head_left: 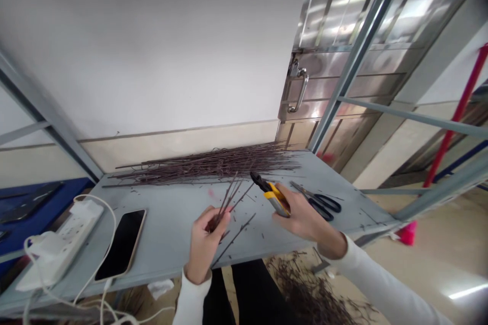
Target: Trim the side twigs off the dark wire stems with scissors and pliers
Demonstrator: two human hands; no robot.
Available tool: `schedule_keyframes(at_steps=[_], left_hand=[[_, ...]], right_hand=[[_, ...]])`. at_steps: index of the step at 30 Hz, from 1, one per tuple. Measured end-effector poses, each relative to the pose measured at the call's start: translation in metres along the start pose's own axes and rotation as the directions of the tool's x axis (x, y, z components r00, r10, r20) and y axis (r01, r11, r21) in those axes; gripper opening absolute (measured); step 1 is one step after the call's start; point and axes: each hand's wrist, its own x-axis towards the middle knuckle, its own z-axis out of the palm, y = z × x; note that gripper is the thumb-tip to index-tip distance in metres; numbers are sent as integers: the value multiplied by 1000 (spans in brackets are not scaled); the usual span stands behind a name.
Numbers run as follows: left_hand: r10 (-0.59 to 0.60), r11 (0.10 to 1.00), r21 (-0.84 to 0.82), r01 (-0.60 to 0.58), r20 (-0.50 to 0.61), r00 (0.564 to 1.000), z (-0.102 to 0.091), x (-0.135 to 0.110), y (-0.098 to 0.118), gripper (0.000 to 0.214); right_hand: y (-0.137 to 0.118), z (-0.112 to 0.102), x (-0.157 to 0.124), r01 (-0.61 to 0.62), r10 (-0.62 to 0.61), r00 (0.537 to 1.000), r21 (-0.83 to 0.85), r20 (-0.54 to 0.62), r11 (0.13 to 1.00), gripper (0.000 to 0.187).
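Observation:
Several thin dark twigs (229, 194) stand tilted in my left hand (209, 231), its fingers wrapped round their lower part. My right hand (299, 212) grips a pair of pliers with yellow and grey handles (277, 200); the dark jaws point up and left, just right of the twig tips and apart from them. One loose twig (233, 239) lies on the table beside my left hand. Behind both hands a long heap of dark twigs (213, 163) lies along the wall. Black-handled scissors (322, 203) rest on the table, right of my right hand.
The grey table (163, 223) carries a phone (122, 244) and a white power strip (63, 246) with cables at left. Metal posts (354, 61) rise at its corners. Cut twigs (308, 289) lie piled on the floor below. A metal door (324, 81) stands behind at right.

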Motion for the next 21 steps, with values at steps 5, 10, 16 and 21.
schedule_keyframes(at_steps=[5,10,16,21], left_hand=[[236,957,186,-220,-69,969,18,-6,-2,18],[292,934,231,-273,-53,955,22,-9,-4,15],[264,953,182,-244,-93,960,25,-8,-8,16],[208,975,106,-193,-148,967,22,-4,-12,18]], right_hand=[[1,5,0,-111,8,970,-414,-244,904,25],[5,1,7,-61,2,985,-339,-173,939,23],[-3,-11,9,-73,-17,976,402,215,913,19],[-4,-4,2,-553,-264,751,794,606,252,24]])
